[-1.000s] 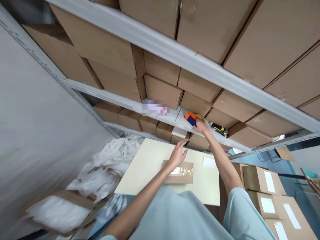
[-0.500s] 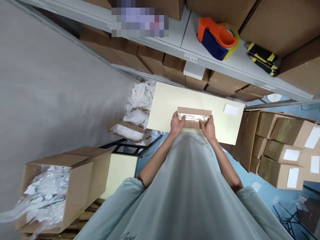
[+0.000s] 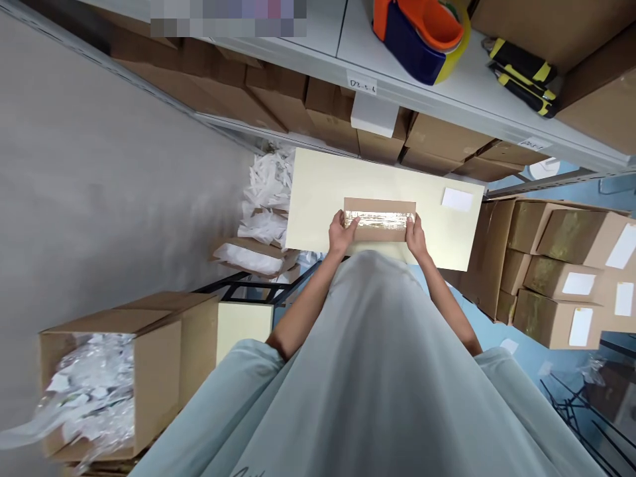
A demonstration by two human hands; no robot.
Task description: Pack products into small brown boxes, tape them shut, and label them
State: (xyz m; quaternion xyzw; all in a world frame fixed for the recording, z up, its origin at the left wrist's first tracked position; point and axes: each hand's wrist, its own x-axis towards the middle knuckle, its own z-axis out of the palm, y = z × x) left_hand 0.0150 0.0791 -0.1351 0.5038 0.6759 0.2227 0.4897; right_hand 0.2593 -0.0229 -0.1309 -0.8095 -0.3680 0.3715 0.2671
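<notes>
A small brown cardboard box (image 3: 380, 234) with a shiny strip of clear tape along its upper face is between my two hands, over the pale yellow table (image 3: 318, 179). My left hand (image 3: 342, 232) grips its left end, the thumb lying on the tape. Around the right end close the fingers of my right hand (image 3: 416, 234), thumb near the tape's end. Whether the box rests on the tabletop or is slightly raised, I cannot tell. A white paper slip (image 3: 457, 199) lies on the table to the right.
Above the table, a shelf (image 3: 318, 53) carries an orange and blue tape dispenser (image 3: 422, 40) and yellow-black utility knives (image 3: 524, 76). Cardboard boxes (image 3: 561, 275) are stacked at right. At left stands an open carton (image 3: 156, 384) of plastic and paper scraps, near a grey wall.
My thumbs have shifted outward along the tape toward the box's ends. The box shows more of its upper face. The whole view has shifted slightly.
</notes>
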